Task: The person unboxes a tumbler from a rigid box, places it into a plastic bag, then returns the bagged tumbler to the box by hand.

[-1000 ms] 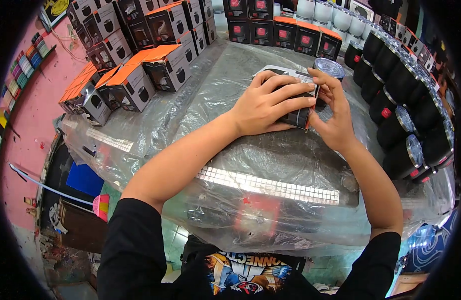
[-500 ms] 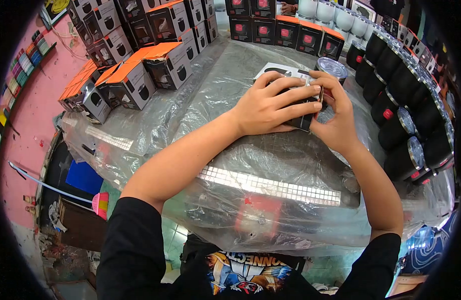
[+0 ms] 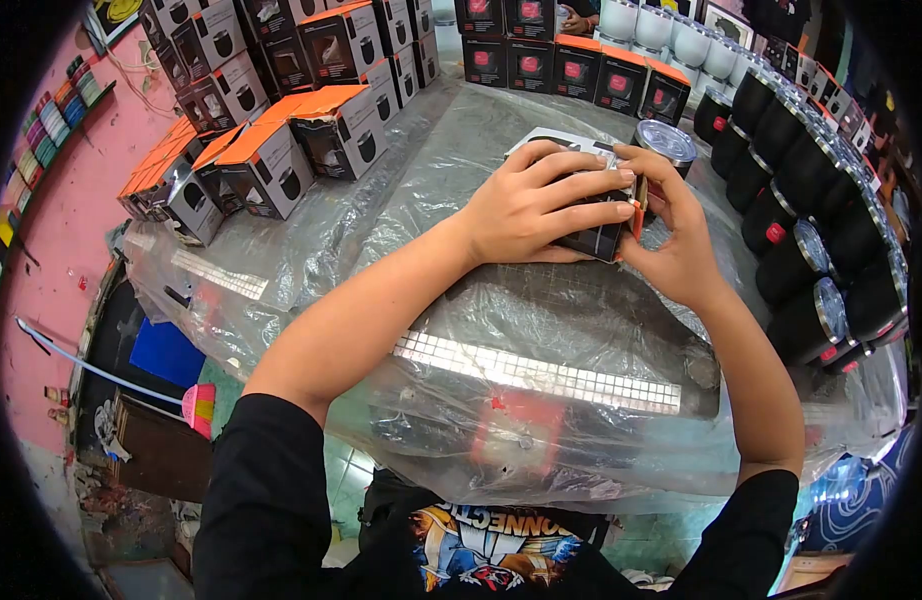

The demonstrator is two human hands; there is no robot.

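A black-and-white cardboard box (image 3: 603,243) lies on its side on the plastic-covered table. My left hand (image 3: 536,205) is over it, fingers laid across the top and thumb along the near side, gripping it. At the box's right end, my right hand (image 3: 681,240) curls its fingers and thumb around the edge. An orange flap (image 3: 638,217) shows between the hands, standing partly out from that end. My fingers hide much of the box, and its contents cannot be seen. Just behind my right hand stands a tumbler with a clear lid (image 3: 665,140).
Stacked boxes with orange tops (image 3: 266,150) stand at the left and back left. More black boxes (image 3: 571,65) line the back. Rows of black tumblers (image 3: 781,215) curve along the right, with white tumblers (image 3: 686,40) behind. Clear plastic sheeting (image 3: 461,430) hangs over the front edge.
The orange flap at the box's right end shows more now, opened outward. My left hand has shifted slightly up and left; the right hand stays at the box's end.
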